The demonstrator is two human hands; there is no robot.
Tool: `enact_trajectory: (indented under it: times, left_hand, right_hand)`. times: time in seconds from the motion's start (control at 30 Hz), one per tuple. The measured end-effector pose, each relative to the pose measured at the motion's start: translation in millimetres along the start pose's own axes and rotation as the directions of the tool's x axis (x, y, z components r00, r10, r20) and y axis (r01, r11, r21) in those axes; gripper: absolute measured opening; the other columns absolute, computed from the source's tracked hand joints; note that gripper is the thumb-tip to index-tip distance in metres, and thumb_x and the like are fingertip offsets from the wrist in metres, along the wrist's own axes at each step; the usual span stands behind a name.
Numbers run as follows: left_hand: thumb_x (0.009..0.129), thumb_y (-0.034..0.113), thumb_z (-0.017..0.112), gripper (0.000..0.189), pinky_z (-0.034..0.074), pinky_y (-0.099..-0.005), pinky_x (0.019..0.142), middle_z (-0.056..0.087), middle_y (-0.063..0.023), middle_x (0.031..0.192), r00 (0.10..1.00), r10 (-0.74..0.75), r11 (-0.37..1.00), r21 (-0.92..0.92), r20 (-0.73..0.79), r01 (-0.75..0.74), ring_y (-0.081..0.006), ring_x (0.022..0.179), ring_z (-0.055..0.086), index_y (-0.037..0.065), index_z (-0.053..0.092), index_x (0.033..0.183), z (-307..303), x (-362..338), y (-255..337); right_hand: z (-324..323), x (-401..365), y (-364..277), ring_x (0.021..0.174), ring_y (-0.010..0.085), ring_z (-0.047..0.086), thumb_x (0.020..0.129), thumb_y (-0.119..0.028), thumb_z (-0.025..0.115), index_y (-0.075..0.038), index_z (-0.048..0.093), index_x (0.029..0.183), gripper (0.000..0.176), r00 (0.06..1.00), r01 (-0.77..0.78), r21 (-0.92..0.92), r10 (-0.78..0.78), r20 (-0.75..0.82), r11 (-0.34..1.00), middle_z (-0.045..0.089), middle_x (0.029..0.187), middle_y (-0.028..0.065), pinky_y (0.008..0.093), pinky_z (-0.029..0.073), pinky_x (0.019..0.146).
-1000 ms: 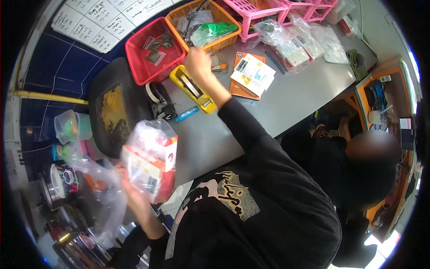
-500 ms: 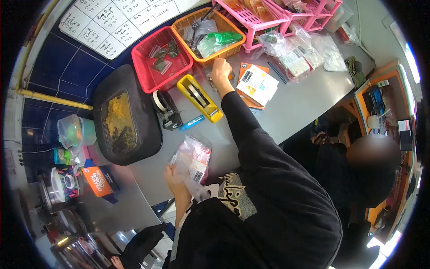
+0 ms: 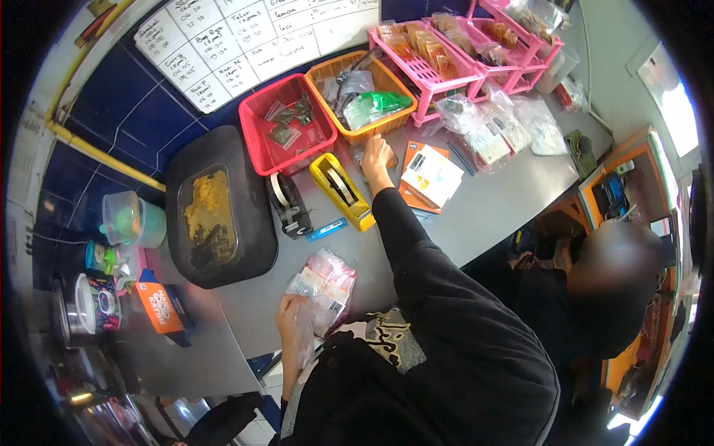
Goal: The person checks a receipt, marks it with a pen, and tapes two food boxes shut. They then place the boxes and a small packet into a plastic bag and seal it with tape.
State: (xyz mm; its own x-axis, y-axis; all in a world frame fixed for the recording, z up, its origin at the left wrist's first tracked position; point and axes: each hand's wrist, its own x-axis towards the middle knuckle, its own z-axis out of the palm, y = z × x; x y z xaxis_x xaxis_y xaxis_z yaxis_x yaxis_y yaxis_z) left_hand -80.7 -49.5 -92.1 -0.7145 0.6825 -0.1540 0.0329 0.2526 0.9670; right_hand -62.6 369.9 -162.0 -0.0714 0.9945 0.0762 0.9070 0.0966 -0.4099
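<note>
My left hand [image 3: 288, 318] is closed on the edge of a clear plastic bag [image 3: 324, 288] near the table's front edge. Inside the bag are reddish and white packets with a printed label. My right hand [image 3: 378, 157] reaches far across the table, its fingers curled, just in front of the orange basket [image 3: 360, 134]. What it holds, if anything, is hidden by the fingers. A yellow tape dispenser [image 3: 343, 195] stands just left of my right forearm. To its right lie orange-and-white boxes [image 3: 430, 177].
A black tape dispenser [image 3: 288, 208] and a blue marker [image 3: 327, 229] lie mid-table. Left stands a black scale-like tub [image 3: 178, 245]; behind, a red basket [image 3: 249, 123] of small packets and a pink rack [image 3: 428, 85]. Another person [image 3: 617, 297] is at the right.
The camera view has shifted, so the table items appear lower. My right hand stays in front of the orange basket, and my left hand keeps hold of the plastic bag.
</note>
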Motion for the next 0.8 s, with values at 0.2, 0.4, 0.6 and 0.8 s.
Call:
enact_trajectory:
  times: [0.2,0.4,0.6,0.8]
  left_hand:
    - [0.083,0.004,0.056,0.009,0.042,-0.0228,0.063,0.056,-0.0038,0.077,0.953,-0.293,0.863,-0.451,-0.078,0.229,-0.0111,0.07,0.053,-0.001,0.06,0.077,0.4,6.1,-23.1]
    - [0.081,0.004,0.059,0.007,0.045,-0.0233,0.066,0.059,-0.0042,0.076,0.953,-0.281,0.873,-0.444,-0.114,0.204,-0.0124,0.072,0.057,-0.002,0.061,0.079,4.9,-4.0,-5.5]
    - [0.076,0.002,0.062,0.01,0.048,-0.0275,0.062,0.062,-0.0085,0.08,0.987,0.154,0.988,-0.003,-0.049,-0.154,-0.017,0.072,0.06,0.0,0.064,0.086,-10.1,-9.8,-5.2]
    - [0.065,0.012,0.067,0.015,0.049,-0.0303,0.067,0.065,-0.0039,0.08,0.845,0.52,0.736,0.437,0.125,-0.517,-0.0231,0.073,0.06,0.009,0.069,0.079,-19.8,-3.3,6.2]
  right_hand:
    - [-2.3,-0.2,-3.2,0.085,0.0365,0.066,0.085,-0.008,0.054,-0.002,0.057,0.096,0.013,0.991,-0.128,0.164,0.133,-0.019,0.978,0.067,0.089,0.0196,0.0432,0.054,0.072]
    - [-8.8,-20.3,15.2,0.079,0.0375,0.064,0.077,-0.006,0.056,-0.001,0.059,0.086,0.01,0.915,0.137,0.377,0.029,-0.402,0.916,0.064,0.082,0.0195,0.0458,0.051,0.069]
    - [-68.9,-69.1,9.2,0.071,0.0133,0.063,0.083,-0.005,0.062,0.0,0.061,0.086,0.006,0.926,0.278,0.782,0.061,-0.373,0.557,0.066,0.079,0.0081,0.026,0.049,0.067]
    - [-109.9,-172.0,10.8,0.075,0.0136,0.063,0.085,0.0,0.061,0.0,0.059,0.088,0.003,0.871,0.037,0.995,-0.49,0.012,0.089,0.066,0.082,0.0066,0.0267,0.05,0.07]
